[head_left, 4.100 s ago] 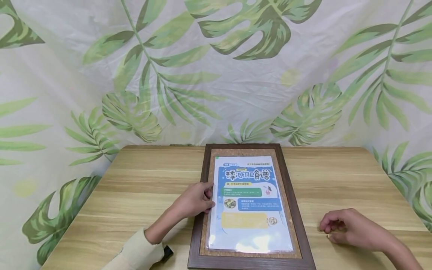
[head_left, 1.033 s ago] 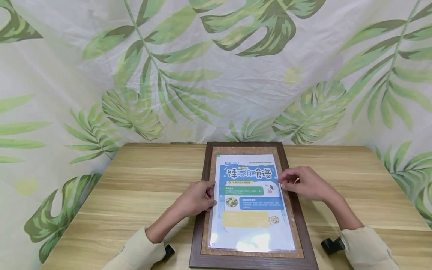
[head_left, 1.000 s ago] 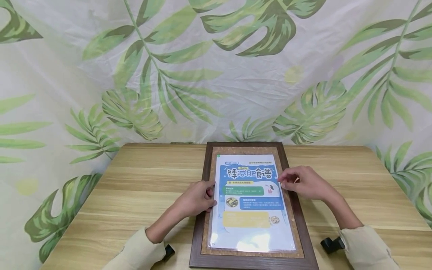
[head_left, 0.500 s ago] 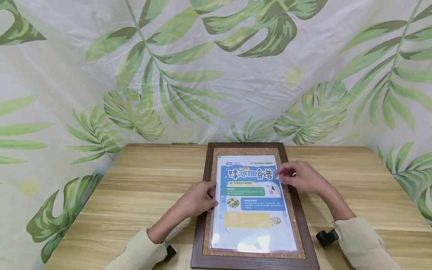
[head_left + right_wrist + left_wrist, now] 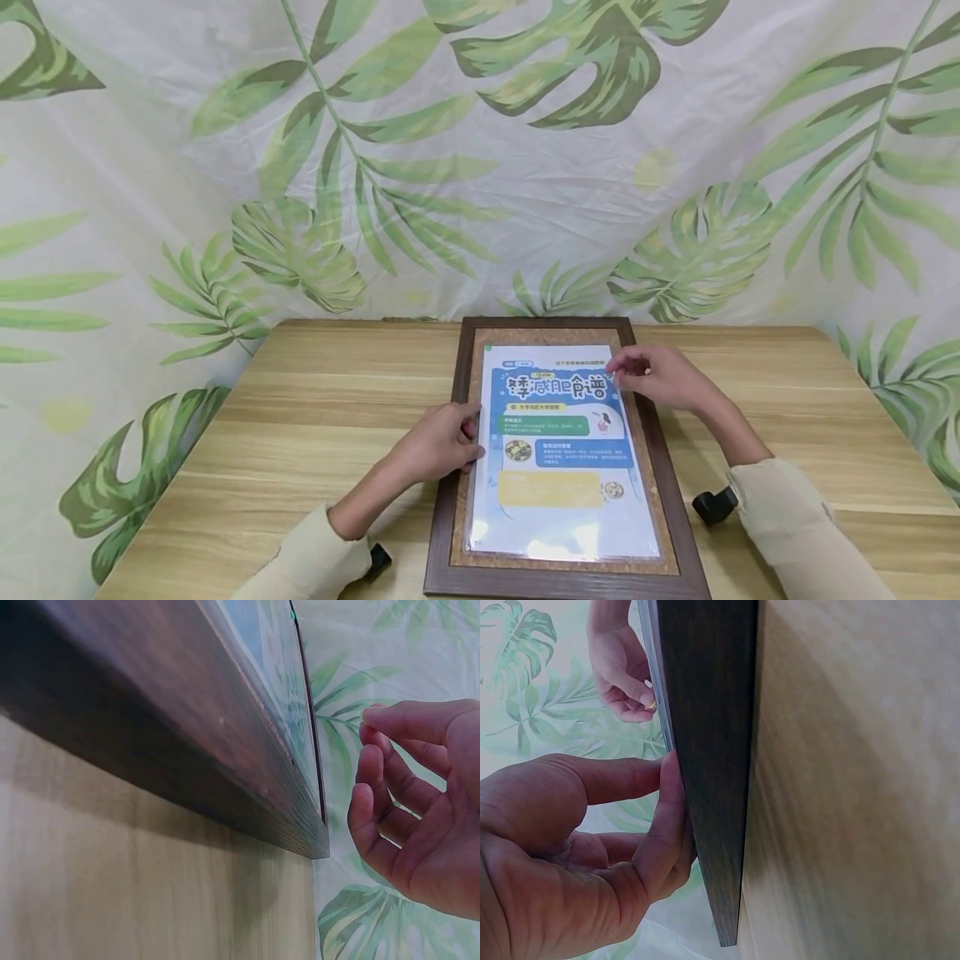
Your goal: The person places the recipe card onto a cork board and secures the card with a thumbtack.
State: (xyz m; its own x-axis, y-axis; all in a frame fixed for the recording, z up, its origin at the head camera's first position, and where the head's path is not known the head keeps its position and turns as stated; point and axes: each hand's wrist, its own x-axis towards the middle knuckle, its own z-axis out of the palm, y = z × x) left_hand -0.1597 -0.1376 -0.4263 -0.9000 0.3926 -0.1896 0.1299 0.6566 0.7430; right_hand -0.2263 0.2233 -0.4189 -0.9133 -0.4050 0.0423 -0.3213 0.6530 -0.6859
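Note:
A laminated poster (image 5: 562, 525) with blue, green and yellow blocks lies on a cork board (image 5: 551, 337) in a dark brown wooden frame (image 5: 555, 581). A green pushpin (image 5: 488, 348) sits at the poster's top left corner. At the left edge, my left hand (image 5: 438, 442) rests its fingertips on the frame and the poster's border; the left wrist view shows its fingers bent against the frame's side. My right hand (image 5: 663, 377) hovers by the poster's upper right corner. Between its thumb and forefinger it pinches a small yellow pushpin (image 5: 364, 715), mostly hidden.
The board lies on a wood-grain table (image 5: 337, 375), its far end at the table's back edge. Behind hangs a leaf-patterned cloth (image 5: 420, 208). Black wrist cameras show at both cuffs, the right one (image 5: 715, 506) beside the frame.
My right hand came from the table on the right to the poster's right edge, then slid up toward its upper right corner. The left hand stays in place.

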